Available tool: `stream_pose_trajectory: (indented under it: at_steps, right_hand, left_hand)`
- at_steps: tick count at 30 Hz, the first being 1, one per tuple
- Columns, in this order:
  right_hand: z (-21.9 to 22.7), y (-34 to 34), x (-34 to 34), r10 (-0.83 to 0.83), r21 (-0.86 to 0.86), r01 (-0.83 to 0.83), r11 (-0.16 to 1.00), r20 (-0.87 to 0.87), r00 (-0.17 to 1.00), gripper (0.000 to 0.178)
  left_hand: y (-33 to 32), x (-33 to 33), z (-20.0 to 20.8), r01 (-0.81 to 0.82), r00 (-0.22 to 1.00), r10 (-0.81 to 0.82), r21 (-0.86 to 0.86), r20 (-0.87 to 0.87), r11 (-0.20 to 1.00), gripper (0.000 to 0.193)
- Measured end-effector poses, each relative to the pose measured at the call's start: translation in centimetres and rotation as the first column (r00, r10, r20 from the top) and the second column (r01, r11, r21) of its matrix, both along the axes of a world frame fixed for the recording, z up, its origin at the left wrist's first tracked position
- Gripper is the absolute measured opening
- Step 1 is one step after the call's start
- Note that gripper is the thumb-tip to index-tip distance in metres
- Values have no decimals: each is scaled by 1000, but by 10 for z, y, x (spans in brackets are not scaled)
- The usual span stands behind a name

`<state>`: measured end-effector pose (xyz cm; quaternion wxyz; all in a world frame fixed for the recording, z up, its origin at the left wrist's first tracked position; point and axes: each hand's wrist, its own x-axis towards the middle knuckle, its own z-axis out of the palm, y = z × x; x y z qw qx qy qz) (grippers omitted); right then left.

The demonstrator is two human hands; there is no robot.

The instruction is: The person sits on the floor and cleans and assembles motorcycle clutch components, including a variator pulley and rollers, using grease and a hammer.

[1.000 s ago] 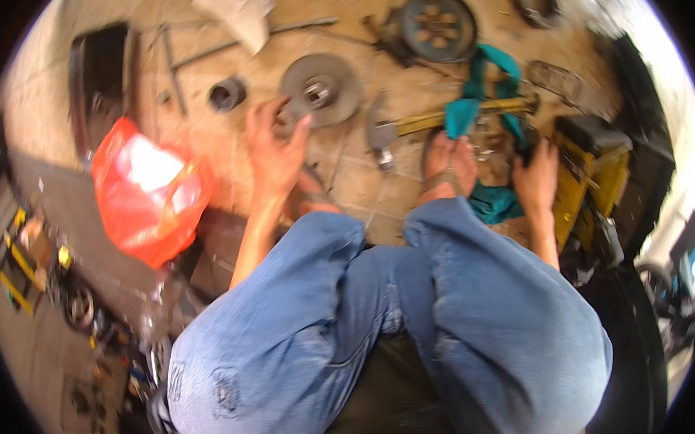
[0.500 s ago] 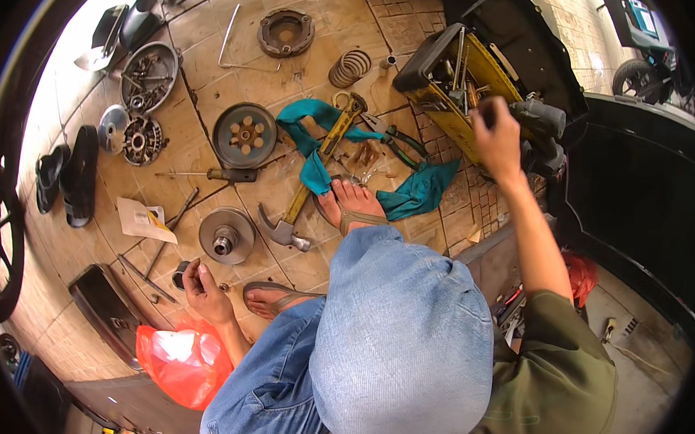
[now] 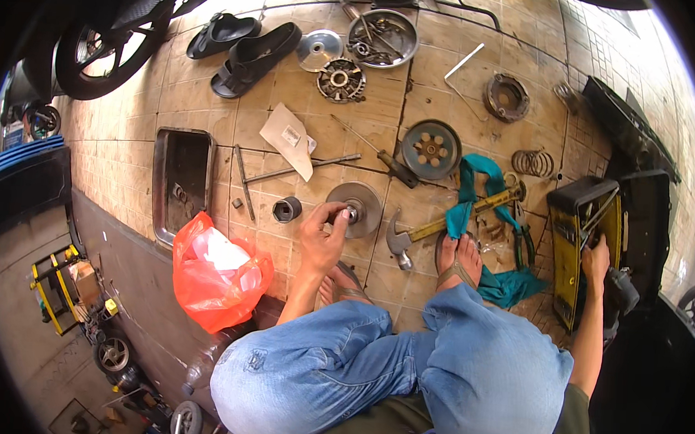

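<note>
My left hand (image 3: pixel 323 235) is above the round metal pulley (image 3: pixel 368 224) on the tiled floor, thumb and forefinger pinched beside its hub. Whether the fingertips hold a small piece or touch the hub, I cannot make out. A dark socket (image 3: pixel 286 209) stands just left of that hand. At the right, my right hand (image 3: pixel 595 261) reaches into the yellow-and-black toolbox (image 3: pixel 567 264), its fingers largely hidden among the tools. Long metal tools (image 3: pixel 597 210) lean in the box beside it. The claw hammer (image 3: pixel 441 223) lies between the hands.
A teal cloth (image 3: pixel 513 287) lies near my right foot. Around the floor are a clutch bell (image 3: pixel 431 149), a screwdriver (image 3: pixel 397 168), a T-handle wrench (image 3: pixel 307 168), a coil spring (image 3: pixel 533 162) and a pan of parts (image 3: pixel 408 35). A red plastic bag (image 3: pixel 210 284) stands near a black tray (image 3: pixel 157 183).
The view has swung left. My left hand has moved from beside the dark socket to the pulley's hub. My right hand, earlier above the toolbox, is now down inside it.
</note>
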<state>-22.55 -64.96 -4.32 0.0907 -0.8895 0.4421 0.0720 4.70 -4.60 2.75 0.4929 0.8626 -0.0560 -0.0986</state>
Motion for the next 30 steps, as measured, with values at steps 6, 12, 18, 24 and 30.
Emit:
stream_pose_trajectory:
  at_steps: [6,12,18,24,30]
  right_hand:
    - [91,7,6,-168,23,179,984,483,859,53]
    - [225,43,107,-478,541,-210,814,830,286,30]
    - [202,105,198,-619,731,-447,516,679,396,22]
    - [160,320,263,60,560,-755,342,788,612,60]
    - [107,340,237,799,383,-909,166,488,352,51]
  left_hand:
    - [-1,-5,-9,26,1000,-26,45,-8,999,13]
    - [10,5,1,-114,988,91,-187,-128,976,16]
    - [0,15,19,-77,979,21,-271,-201,960,19]
    - [-44,18,55,106,956,-235,-544,-173,832,47]
    - [8,35,31,-189,978,43,-794,-202,578,17]
